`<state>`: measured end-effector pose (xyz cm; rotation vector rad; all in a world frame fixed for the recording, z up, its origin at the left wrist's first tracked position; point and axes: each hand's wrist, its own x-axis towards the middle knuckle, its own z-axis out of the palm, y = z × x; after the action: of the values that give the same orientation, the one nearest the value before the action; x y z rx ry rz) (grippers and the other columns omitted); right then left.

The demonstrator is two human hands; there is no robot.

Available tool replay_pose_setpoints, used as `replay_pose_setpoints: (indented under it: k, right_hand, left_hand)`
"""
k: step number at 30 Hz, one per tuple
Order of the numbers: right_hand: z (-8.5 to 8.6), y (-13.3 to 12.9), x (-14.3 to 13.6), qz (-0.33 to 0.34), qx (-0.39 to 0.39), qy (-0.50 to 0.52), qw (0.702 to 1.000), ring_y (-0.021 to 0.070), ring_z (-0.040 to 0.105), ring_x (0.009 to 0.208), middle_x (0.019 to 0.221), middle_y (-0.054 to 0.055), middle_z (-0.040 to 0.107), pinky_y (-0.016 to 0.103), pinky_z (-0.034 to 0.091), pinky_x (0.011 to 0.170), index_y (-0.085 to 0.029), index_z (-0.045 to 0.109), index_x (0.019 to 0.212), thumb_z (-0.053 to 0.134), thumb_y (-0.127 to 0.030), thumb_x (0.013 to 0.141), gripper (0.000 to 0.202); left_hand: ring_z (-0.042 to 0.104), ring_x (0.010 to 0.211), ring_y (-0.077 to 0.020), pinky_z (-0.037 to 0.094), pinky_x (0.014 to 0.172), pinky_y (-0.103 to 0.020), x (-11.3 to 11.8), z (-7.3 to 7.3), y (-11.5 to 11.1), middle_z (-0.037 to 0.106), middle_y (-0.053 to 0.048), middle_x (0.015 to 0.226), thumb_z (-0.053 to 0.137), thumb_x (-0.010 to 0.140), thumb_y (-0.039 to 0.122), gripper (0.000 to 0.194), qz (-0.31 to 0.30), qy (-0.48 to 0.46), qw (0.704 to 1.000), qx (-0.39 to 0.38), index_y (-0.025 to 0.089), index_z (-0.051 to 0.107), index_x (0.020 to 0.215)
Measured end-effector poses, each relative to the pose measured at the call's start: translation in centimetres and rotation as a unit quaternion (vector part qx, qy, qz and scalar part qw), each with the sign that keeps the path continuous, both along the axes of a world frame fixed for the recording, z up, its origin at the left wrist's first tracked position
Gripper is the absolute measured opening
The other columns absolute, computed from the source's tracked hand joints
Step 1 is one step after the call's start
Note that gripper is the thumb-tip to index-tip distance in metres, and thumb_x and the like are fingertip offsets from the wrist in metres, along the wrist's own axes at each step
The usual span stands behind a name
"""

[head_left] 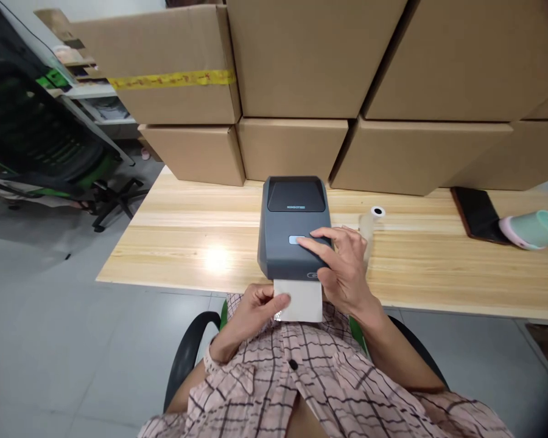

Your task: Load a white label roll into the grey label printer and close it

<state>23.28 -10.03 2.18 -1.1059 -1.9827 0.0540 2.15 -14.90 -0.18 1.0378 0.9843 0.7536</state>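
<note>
A dark grey label printer [283, 255] stands on the wooden table near its front edge. From its front slot a white label [305, 304] hangs out over the edge. My left hand [260, 307] pinches the label's left side between thumb and fingers. My right hand [344, 264] rests over the printer's right side, fingers apart, with the index fingertip on the light button [295, 240] on top. Nothing shows held in my right hand.
Cardboard boxes [292, 146] are stacked along the back of the wooden table [173, 231]. To the right lie a small white roll [378, 212], a dark phone [477, 213] and a mint-green cup [536, 230]. A black office chair [41, 134] stands at the left.
</note>
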Motion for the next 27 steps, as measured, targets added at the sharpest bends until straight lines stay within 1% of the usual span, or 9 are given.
replay_pose_setpoints:
  k: [4,7,9,11,13,15,20,23,27]
  right_hand:
    - [2.0,0.8,0.0,0.004,-0.009,-0.119,0.993,0.0321,0.05,0.14,0.141,0.005,0.067,0.064,0.018,0.123,-0.032,0.068,0.118,0.039,-0.054,0.107,0.038]
    - [2.9,1.8,0.0,0.044,-0.017,-0.135,0.99,0.0329,0.04,0.152,0.144,0.002,0.067,0.066,0.01,0.127,-0.029,0.069,0.105,0.049,-0.051,0.106,0.03]
    - [2.7,2.1,0.2,0.066,-0.038,-0.122,0.99,0.0324,0.037,0.155,0.147,0.001,0.066,0.067,0.008,0.128,-0.029,0.069,0.104,0.048,-0.052,0.106,0.032]
    - [1.7,1.8,0.6,0.069,-0.064,-0.085,0.992,0.0322,0.034,0.157,0.158,0.002,0.056,0.068,0.009,0.128,-0.03,0.069,0.115,0.042,-0.056,0.106,0.038]
    - [0.1,0.8,1.0,0.05,-0.099,-0.015,0.994,0.0326,0.028,0.16,0.17,0.005,0.038,0.068,0.014,0.128,-0.033,0.061,0.135,0.036,-0.064,0.105,0.05]
    - [-1.9,-0.4,1.1,0.017,-0.141,0.081,0.987,0.0325,0.024,0.161,0.175,0.008,0.025,0.066,0.021,0.128,-0.033,0.044,0.154,0.032,-0.068,0.103,0.063]
    - [-4.9,-2.5,0.9,-0.007,-0.197,0.185,0.963,0.0285,0.026,0.161,0.175,0.007,0.025,0.058,0.027,0.13,-0.033,0.02,0.166,0.03,-0.059,0.108,0.065]
    - [-4.9,-2.6,1.0,-0.003,-0.186,0.163,0.969,0.0291,0.023,0.162,0.175,0.005,0.024,0.058,0.023,0.131,-0.034,0.02,0.167,0.033,-0.06,0.107,0.067]
    - [-4.5,-2.4,1.2,0.021,-0.194,0.183,0.964,0.0303,0.023,0.162,0.176,0.005,0.023,0.058,0.023,0.131,-0.034,0.022,0.167,0.03,-0.063,0.105,0.069]
  left_hand:
    - [0.04,0.055,-0.0091,0.035,0.056,-0.024,-0.8,-0.5,0.1,0.047,0.003,0.056,0.072,0.086,0.062,0.057,0.029,0.063,0.995,0.074,0.016,0.056,0.057]
    - [0.04,0.052,-0.0099,0.036,0.053,-0.024,-1.6,-0.6,0.4,0.045,0.003,0.052,0.064,0.093,0.059,0.057,0.141,0.115,0.97,0.161,0.017,0.053,0.055]
    - [0.053,0.059,-0.0132,0.044,0.058,-0.026,-2.0,-0.7,0.9,0.057,0.0,0.062,0.059,0.098,0.051,0.045,0.231,0.143,0.934,0.233,0.018,0.063,0.067]
    - [0.068,0.089,-0.0198,0.055,0.076,-0.031,-2.1,-0.8,1.4,0.072,-0.006,0.095,0.059,0.1,0.045,0.027,0.271,0.167,0.896,0.31,0.021,0.073,0.099]
    - [0.061,0.129,-0.0267,0.054,0.104,-0.042,-2.0,-0.8,1.8,0.063,-0.011,0.142,0.058,0.101,0.043,0.042,0.234,0.189,0.886,0.354,0.027,0.06,0.141]
    - [0.042,0.152,-0.0292,0.04,0.123,-0.05,-1.7,-0.9,2.0,0.041,-0.01,0.166,0.054,0.104,0.045,0.06,0.17,0.199,0.895,0.362,0.031,0.038,0.16]
    - [0.027,0.161,-0.0294,0.029,0.131,-0.05,-1.0,-2.0,2.4,0.027,-0.008,0.174,0.049,0.106,0.046,0.066,0.151,0.169,0.909,0.351,0.033,0.025,0.166]
    - [0.021,0.163,-0.0293,0.024,0.132,-0.052,-0.8,-2.4,2.6,0.022,-0.007,0.176,0.049,0.106,0.047,0.068,0.153,0.174,0.907,0.351,0.035,0.02,0.167]
    - [0.009,0.165,-0.031,0.015,0.133,-0.058,-0.1,-1.2,2.4,0.018,-0.005,0.177,0.043,0.107,0.049,0.065,0.144,0.189,0.876,0.42,0.035,0.022,0.167]
